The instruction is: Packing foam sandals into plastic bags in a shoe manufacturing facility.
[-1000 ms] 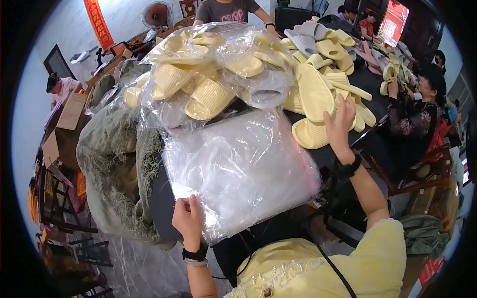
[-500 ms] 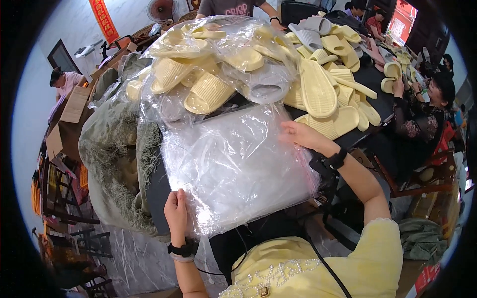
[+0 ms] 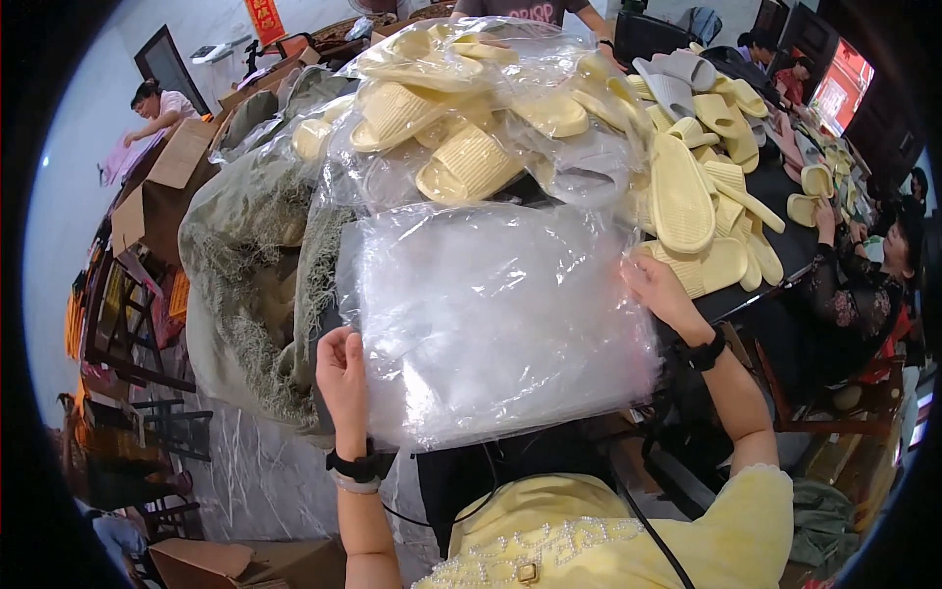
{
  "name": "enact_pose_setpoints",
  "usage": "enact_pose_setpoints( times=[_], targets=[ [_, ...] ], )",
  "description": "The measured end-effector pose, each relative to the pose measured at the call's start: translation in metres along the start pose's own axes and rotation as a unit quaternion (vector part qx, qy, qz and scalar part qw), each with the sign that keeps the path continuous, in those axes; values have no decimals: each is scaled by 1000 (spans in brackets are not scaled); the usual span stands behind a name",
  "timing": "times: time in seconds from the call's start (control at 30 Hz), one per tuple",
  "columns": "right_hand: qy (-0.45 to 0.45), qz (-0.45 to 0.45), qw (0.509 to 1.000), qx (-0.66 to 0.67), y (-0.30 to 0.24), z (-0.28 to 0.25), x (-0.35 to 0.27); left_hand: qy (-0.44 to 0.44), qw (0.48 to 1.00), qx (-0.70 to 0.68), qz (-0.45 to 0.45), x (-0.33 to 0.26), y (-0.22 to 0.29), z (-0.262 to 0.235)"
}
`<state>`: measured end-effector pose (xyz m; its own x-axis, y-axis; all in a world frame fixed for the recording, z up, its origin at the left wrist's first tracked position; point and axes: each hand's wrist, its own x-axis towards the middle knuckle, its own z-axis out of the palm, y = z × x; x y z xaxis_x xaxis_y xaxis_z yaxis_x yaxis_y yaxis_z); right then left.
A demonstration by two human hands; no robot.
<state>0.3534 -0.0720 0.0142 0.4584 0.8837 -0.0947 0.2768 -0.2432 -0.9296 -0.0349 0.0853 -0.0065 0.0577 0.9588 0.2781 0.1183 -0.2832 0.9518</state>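
A thick stack of clear plastic bags (image 3: 510,324) lies in front of me, flat and shiny, its near edge hanging over my lap. My left hand (image 3: 341,378) is curled closed at its left edge. On the opposite side, my right hand (image 3: 667,294) pinches the upper right edge between thumb and fingers. Just beyond the stack, bagged yellow slippers (image 3: 471,165) are heaped up, with a grey slipper (image 3: 581,177) among them in clear plastic. Loose yellow slippers (image 3: 684,196) lie piled to the right of the heap.
A green woven sack (image 3: 240,285) bulges at the left beside the table. Cardboard boxes (image 3: 162,211) stand behind it. At the right, a seated person (image 3: 863,265) handles yellow slippers. Another person (image 3: 162,113) works at the far left. A black cable hangs near my lap.
The view has shifted, so the scene sits further right. The bag stack has been turned a little and lies straighter. My right hand has moved down along its right edge.
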Motion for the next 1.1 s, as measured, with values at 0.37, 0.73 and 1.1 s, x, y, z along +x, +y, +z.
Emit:
enact_pose_setpoints(
  times=[0.37, 0.73, 1.1],
  targets=[
    [-13, 32, 999, 6, -1, -4, -12, -200, 882, 400, 146, -50, 23, 15],
    [-35, 51, 994, 94, -10, 13, -65, -220, 835, 488, 129, -63, 5, 27],
    [-101, -246, 921, -286, -37, -7, -18, -206, 881, 407, 123, -61, 24, 21]
  ],
)
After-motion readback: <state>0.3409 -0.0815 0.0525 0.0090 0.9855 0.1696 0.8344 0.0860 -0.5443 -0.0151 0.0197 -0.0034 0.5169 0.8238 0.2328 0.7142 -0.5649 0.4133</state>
